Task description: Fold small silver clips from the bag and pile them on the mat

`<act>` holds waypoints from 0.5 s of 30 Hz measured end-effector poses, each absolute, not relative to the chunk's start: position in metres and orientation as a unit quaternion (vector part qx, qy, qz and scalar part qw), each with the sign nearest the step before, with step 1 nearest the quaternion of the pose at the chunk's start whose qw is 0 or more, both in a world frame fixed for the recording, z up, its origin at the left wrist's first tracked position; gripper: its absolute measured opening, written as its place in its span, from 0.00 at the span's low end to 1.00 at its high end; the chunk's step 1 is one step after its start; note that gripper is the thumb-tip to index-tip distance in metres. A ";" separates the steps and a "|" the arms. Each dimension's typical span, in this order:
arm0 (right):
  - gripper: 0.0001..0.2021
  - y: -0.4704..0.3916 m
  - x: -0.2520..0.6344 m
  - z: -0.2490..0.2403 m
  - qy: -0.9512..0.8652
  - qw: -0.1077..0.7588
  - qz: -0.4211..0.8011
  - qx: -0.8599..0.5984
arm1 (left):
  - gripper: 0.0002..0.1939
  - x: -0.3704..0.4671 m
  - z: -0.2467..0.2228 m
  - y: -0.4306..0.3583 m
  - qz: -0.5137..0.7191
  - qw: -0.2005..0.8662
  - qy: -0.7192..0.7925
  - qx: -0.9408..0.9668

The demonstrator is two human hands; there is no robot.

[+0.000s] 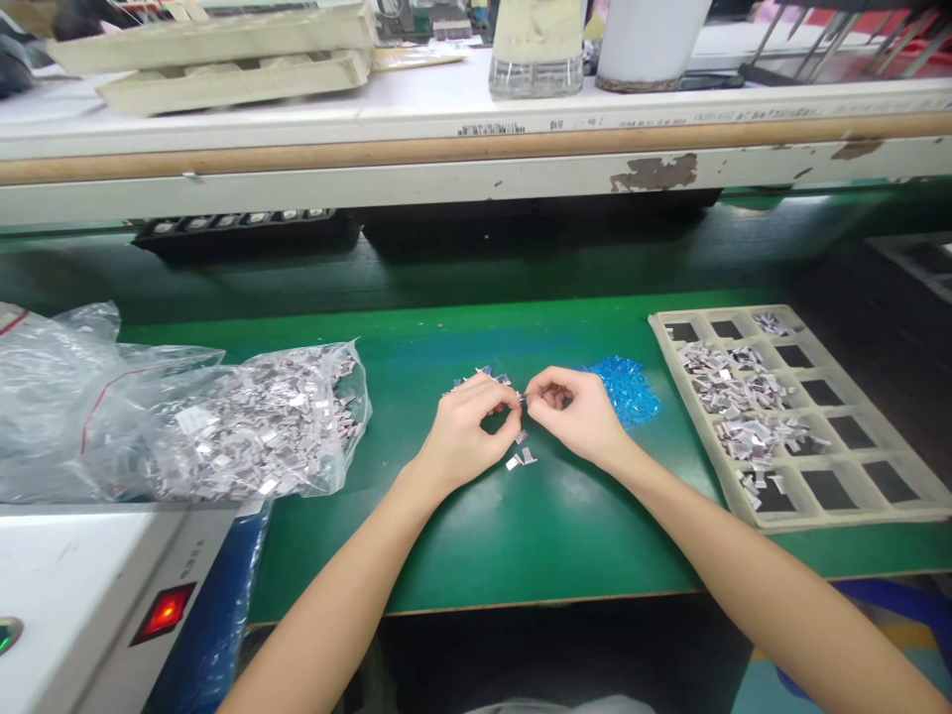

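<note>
My left hand (472, 424) and my right hand (576, 409) meet fingertip to fingertip over the green work surface (476, 555). Thumb and forefinger are pinched on each side. Something tiny sits between the two pinches, too small and covered to name. Small silvery metal pieces (522, 459) lie just below my hands, and more of them show behind my left fingers. A heap of small blue translucent pieces (631, 392) rests beyond my right hand, partly covered by it.
Left, a clear plastic bag (168, 367) holds many silvery pieces. At right, a cream compartment tray (814, 518) has similar pieces in several cells. A white machine with a lit red switch (164, 613) stands front left. A shelf edge (416, 183) crosses behind.
</note>
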State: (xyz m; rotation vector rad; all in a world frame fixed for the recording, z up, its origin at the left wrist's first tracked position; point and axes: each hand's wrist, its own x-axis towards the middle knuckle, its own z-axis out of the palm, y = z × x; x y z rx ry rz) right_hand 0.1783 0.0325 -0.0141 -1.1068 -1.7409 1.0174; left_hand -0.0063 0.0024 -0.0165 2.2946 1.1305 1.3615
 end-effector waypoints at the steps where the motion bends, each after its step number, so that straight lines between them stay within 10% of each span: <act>1: 0.04 0.033 0.178 -0.015 -0.689 0.407 0.407 -0.441 | 0.07 -0.006 -0.017 0.002 0.465 0.121 0.387 0.787; 15: 0.10 0.031 0.182 -0.014 -0.774 0.413 0.330 -0.349 | 0.01 -0.012 -0.017 0.006 0.477 0.306 0.479 0.670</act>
